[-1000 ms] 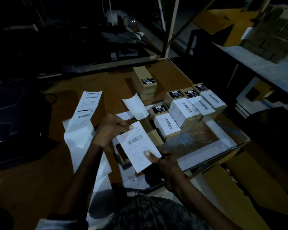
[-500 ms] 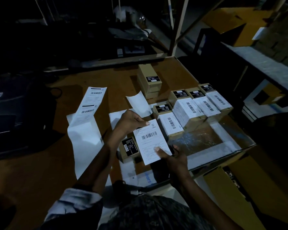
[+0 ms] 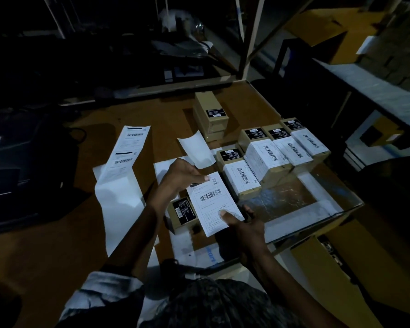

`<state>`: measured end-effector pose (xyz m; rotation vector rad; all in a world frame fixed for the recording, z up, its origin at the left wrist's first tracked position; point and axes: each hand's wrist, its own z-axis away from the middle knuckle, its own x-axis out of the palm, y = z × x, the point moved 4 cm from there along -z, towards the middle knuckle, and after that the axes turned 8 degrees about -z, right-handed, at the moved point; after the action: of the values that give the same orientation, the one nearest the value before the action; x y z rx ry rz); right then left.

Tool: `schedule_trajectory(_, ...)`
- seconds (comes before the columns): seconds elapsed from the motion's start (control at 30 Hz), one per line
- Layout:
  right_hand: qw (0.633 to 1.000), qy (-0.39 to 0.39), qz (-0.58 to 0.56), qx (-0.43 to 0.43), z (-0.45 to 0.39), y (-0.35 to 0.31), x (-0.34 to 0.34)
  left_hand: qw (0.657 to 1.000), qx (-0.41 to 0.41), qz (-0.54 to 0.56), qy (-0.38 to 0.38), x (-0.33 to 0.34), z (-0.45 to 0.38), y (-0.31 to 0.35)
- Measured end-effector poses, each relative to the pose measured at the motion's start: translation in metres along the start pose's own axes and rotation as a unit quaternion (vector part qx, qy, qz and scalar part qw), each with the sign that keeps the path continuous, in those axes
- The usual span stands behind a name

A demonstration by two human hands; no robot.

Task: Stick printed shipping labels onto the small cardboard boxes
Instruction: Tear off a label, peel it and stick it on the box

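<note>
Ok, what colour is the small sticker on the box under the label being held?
Black with white print, on the tan box; head view.

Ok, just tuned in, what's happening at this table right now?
A person is labelling small boxes. Both hands hold one printed label: the left hand pinches its far corner, the right hand its near edge, over an unlabelled box. Whether the label touches the box yet is unclear. Four boxes to the right already carry labels. A strip of more labels lies to the left, and a plain stack of boxes sits further back.
</note>
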<state>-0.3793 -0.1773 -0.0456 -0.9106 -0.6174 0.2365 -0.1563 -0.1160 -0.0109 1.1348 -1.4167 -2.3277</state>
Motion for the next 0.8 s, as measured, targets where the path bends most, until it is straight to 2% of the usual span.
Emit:
schedule_trajectory(0.33, 0.999, 0.037, -0.015, 0.013, -0.002, 0.004, -0.003, 0.999, -0.011, -0.030, -0.004, 0.003, -0.004, -0.003)
schedule_trajectory(0.8, 0.999, 0.043, 0.004, -0.001, -0.009, 0.013, -0.008, 0.998, 0.025, -0.045, 0.021, 0.009, -0.002, -0.006)
